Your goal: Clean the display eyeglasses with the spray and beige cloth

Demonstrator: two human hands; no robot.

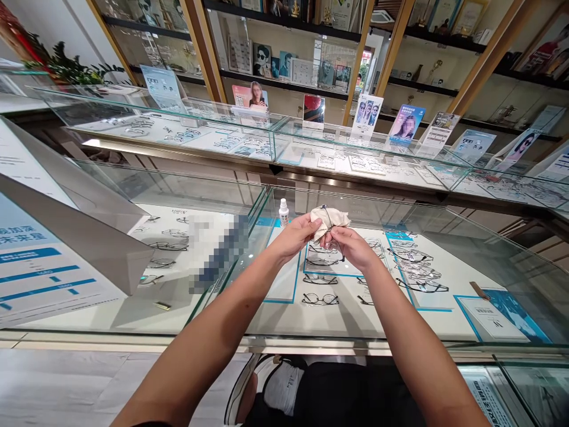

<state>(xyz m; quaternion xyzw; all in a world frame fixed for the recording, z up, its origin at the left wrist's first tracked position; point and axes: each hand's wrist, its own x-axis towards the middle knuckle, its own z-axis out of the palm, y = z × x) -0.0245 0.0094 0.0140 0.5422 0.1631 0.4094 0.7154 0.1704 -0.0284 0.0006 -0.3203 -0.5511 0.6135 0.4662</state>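
Over the optician's glass counter [111, 341], our left hand [296, 236] pinches a beige cleaning cloth [323, 218] around thin-framed spectacles [340, 250] gripped by our right hand [353, 248], fingers pressed together. Wiping seems in hand and calls for light pressure.

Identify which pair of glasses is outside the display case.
The thin dark-framed pair held by the left hand and right hand, partly wrapped in a beige cloth; the others lie under the glass.

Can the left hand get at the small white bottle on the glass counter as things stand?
Probably yes: the small white bottle stands beside the left hand, nothing between them. But that hand grips the cloth, so it is occupied.
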